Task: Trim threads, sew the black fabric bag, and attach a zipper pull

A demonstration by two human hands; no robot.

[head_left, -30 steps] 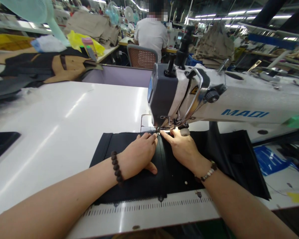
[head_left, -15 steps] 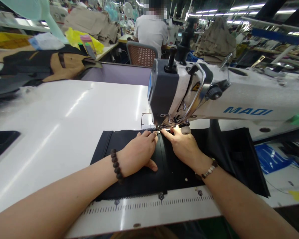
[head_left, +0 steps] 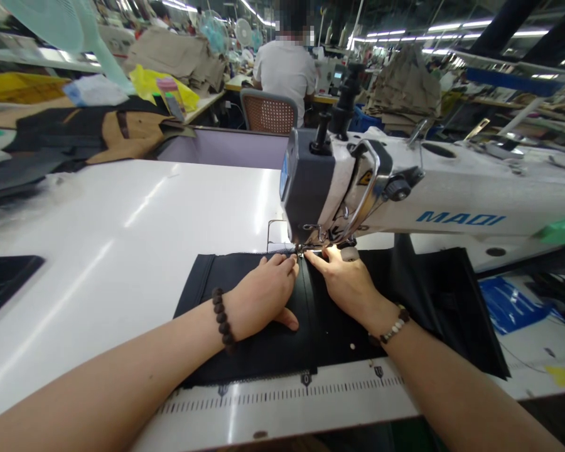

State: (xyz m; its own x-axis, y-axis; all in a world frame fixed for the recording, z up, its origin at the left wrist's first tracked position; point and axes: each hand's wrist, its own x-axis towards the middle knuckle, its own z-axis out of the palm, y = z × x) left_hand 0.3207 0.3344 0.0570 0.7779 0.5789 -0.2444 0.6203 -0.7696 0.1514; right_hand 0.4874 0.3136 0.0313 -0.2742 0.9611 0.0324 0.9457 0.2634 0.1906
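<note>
Black fabric (head_left: 263, 355) lies across the sewing machine bed, its far edge under the presser foot (head_left: 300, 251). My left hand (head_left: 266, 292) rests flat on the fabric left of a vertical seam, thumb spread out and fingertips beside the foot. On the other side of that seam, my right hand (head_left: 351, 282) presses the fabric with its index finger stretched toward the foot; its other fingers are partly hidden near a round machine part. The sewing machine head (head_left: 311, 188) stands just beyond both hands. To the right, the fabric is folded up in layers.
A printed ruler (head_left: 273, 397) runs along the table's front edge. A dark flat object (head_left: 9, 282) lies at the left. Blue plastic (head_left: 511, 304) sits at the right. Behind are dark and tan cloth pieces (head_left: 132, 132) and a seated person in a white shirt (head_left: 285, 69).
The whole view has shifted slightly, so the scene sits a little lower. Both hands and the fabric keep practically the same place at the presser foot.
</note>
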